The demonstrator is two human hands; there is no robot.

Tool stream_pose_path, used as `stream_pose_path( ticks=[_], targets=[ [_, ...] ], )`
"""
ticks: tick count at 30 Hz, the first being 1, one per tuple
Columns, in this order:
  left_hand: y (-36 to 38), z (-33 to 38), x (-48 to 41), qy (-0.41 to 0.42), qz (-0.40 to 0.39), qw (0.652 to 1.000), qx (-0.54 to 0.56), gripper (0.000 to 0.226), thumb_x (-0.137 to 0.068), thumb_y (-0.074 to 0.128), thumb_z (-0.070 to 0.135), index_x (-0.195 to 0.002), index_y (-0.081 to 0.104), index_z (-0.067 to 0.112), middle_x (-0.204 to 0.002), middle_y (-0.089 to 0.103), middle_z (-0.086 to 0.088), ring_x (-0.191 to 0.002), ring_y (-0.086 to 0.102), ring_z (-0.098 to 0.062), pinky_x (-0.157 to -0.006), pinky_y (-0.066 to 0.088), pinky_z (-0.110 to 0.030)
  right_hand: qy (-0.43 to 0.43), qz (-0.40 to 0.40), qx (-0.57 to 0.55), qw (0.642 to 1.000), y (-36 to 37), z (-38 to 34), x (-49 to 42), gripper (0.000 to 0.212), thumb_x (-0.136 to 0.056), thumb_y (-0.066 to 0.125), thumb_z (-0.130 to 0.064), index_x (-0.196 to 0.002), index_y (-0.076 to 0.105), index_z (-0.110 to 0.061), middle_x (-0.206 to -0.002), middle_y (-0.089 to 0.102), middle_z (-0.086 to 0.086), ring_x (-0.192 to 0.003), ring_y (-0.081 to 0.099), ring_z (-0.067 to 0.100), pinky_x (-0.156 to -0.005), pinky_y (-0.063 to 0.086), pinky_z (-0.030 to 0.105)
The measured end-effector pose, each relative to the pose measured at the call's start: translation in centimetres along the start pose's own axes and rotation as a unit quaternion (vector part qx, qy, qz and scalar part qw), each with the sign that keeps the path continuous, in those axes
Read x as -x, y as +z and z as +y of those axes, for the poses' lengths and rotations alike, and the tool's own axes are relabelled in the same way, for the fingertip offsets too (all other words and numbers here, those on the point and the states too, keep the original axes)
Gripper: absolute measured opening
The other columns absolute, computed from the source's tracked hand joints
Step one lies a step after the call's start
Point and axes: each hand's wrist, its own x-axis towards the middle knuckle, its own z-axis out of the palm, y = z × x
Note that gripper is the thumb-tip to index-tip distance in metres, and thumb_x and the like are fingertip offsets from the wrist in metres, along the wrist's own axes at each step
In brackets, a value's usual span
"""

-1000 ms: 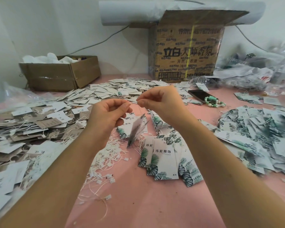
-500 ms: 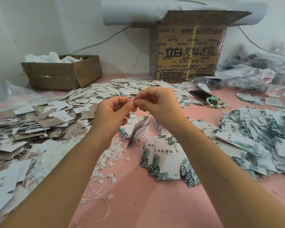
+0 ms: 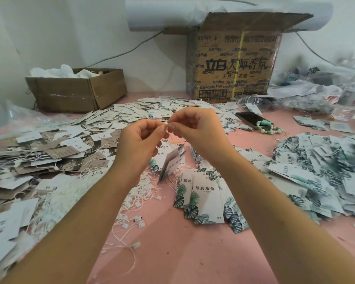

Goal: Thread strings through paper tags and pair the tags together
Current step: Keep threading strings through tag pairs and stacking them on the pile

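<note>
Left hand (image 3: 140, 140) and right hand (image 3: 195, 128) meet fingertip to fingertip, both pinching one thin white string (image 3: 171, 139). Leaf-printed white paper tags (image 3: 172, 162) hang from it below, above the pink table (image 3: 193, 253).

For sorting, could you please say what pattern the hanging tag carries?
Hanging tag: green leaves on white; head view.
</note>
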Motion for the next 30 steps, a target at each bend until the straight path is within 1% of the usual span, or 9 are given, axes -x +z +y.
stream_pose_path(
  ticks=[9,11,14,17,21,23,26,30],
  targets=[
    [-0.1,0.0,0.0,-0.013,-0.008,1.0,0.008,0.013,-0.091,0.058,0.012,-0.083,0.065,0.018,-0.062,0.067,0.011,-0.053,0.051,0.001,-0.048,0.042,-0.014,-0.005,-0.005,-0.004,1.0,0.1,0.1,0.0,0.01,-0.079,0.068,0.0,-0.081,0.066,-0.01,-0.068,0.064,-0.001,-0.063,0.059,0.009,-0.07,0.054,0.028],
    [-0.2,0.1,0.0,-0.013,-0.014,1.0,0.007,0.012,-0.09,0.059,0.012,-0.082,0.066,0.018,-0.063,0.067,0.01,-0.053,0.05,0.001,-0.047,0.041,-0.014,0.001,-0.002,-0.014,1.0,0.0,0.2,0.0,0.013,-0.078,0.069,0.0,-0.079,0.065,-0.012,-0.068,0.065,0.001,-0.062,0.06,0.011,-0.068,0.055,0.029],
    [-0.2,0.1,0.0,-0.011,-0.016,1.0,0.008,0.014,-0.09,0.059,0.012,-0.081,0.065,0.02,-0.064,0.067,0.01,-0.053,0.05,0.0,-0.048,0.04,-0.014,0.024,0.007,-0.044,0.999,-0.1,0.2,0.0,0.021,-0.077,0.07,0.001,-0.075,0.061,-0.018,-0.063,0.065,0.0,-0.056,0.059,0.01,-0.064,0.054,0.027],
    [-0.3,0.1,0.0,-0.009,-0.019,1.0,0.012,0.011,-0.089,0.061,0.013,-0.081,0.065,0.02,-0.063,0.067,0.01,-0.053,0.05,0.001,-0.047,0.04,-0.013,0.02,0.007,-0.054,0.998,-0.1,0.1,0.0,0.018,-0.075,0.071,0.003,-0.072,0.063,-0.013,-0.061,0.065,0.0,-0.055,0.059,0.01,-0.06,0.054,0.023],
    [-0.6,0.2,-0.1,-0.003,-0.028,0.999,0.016,0.007,-0.087,0.063,0.014,-0.082,0.066,0.018,-0.065,0.069,0.008,-0.053,0.052,0.0,-0.047,0.04,-0.013,0.02,0.001,-0.068,0.998,-0.1,-0.1,0.0,0.01,-0.074,0.071,0.001,-0.073,0.066,-0.007,-0.063,0.064,0.004,-0.055,0.056,0.011,-0.056,0.049,0.019],
    [-0.7,0.3,-0.1,-0.004,-0.038,0.999,0.023,0.001,-0.081,0.067,0.018,-0.082,0.066,0.018,-0.065,0.069,0.009,-0.054,0.053,0.0,-0.047,0.041,-0.013,0.02,-0.003,-0.074,0.997,-0.2,-0.2,0.0,0.01,-0.074,0.072,0.001,-0.072,0.067,-0.007,-0.062,0.063,0.004,-0.054,0.054,0.009,-0.055,0.048,0.018],
    [-0.8,0.3,-0.2,-0.015,-0.043,0.998,0.038,0.019,-0.066,0.069,0.03,-0.08,0.066,0.019,-0.065,0.068,0.009,-0.055,0.054,0.0,-0.047,0.042,-0.014,0.021,-0.014,-0.09,0.996,-0.3,-0.4,0.1,0.01,-0.074,0.071,0.001,-0.07,0.066,-0.007,-0.059,0.062,0.001,-0.052,0.052,0.006,-0.054,0.047,0.017],
    [-1.1,0.3,-0.4,-0.044,-0.055,0.995,0.065,0.02,-0.062,0.071,0.032,-0.077,0.067,0.02,-0.066,0.067,0.009,-0.056,0.054,-0.002,-0.048,0.043,-0.015,0.034,-0.026,-0.117,0.992,-0.4,-0.5,0.1,0.01,-0.077,0.068,0.001,-0.071,0.066,-0.007,-0.06,0.062,0.002,-0.054,0.053,0.009,-0.057,0.049,0.018]
  ],
)
